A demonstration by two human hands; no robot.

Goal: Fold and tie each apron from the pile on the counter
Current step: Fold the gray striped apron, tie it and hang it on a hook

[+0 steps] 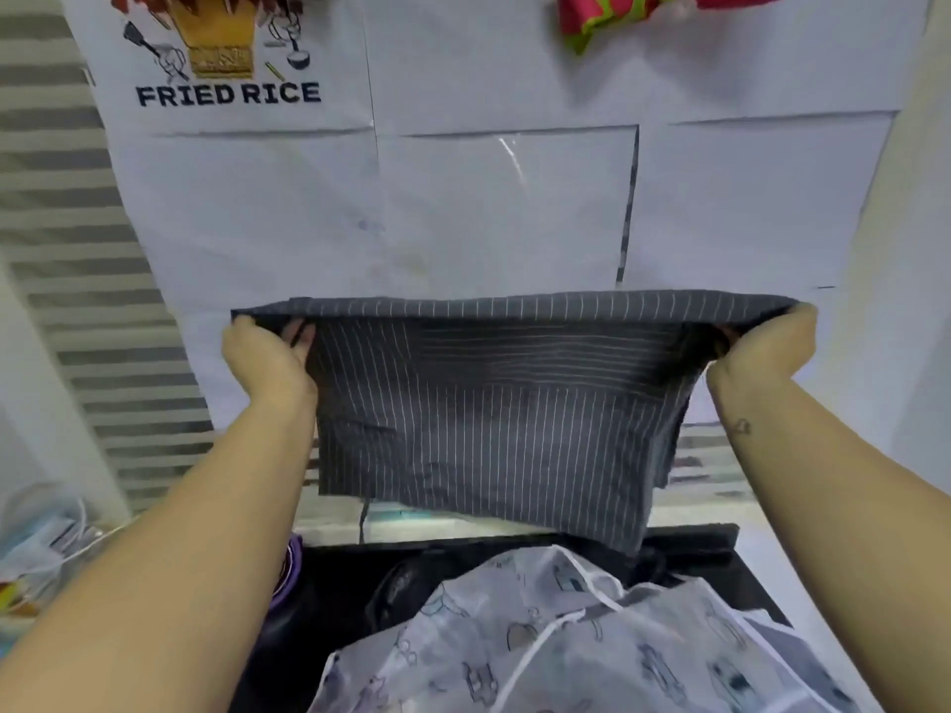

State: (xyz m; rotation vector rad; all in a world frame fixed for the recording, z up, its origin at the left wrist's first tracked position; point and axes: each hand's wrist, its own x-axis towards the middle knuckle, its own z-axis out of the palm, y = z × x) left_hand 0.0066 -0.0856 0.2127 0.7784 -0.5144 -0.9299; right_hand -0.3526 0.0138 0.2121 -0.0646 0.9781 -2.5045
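Our left hand pinches one top corner of the striped apron and our right hand the other. It hangs stretched level between them above the pale patterned apron, each hand equally near its end.

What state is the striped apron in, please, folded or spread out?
Folded: the striped apron hangs doubled over between the left hand and right hand.

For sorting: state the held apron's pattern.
Apron: dark grey, thin white pinstripes; head view.
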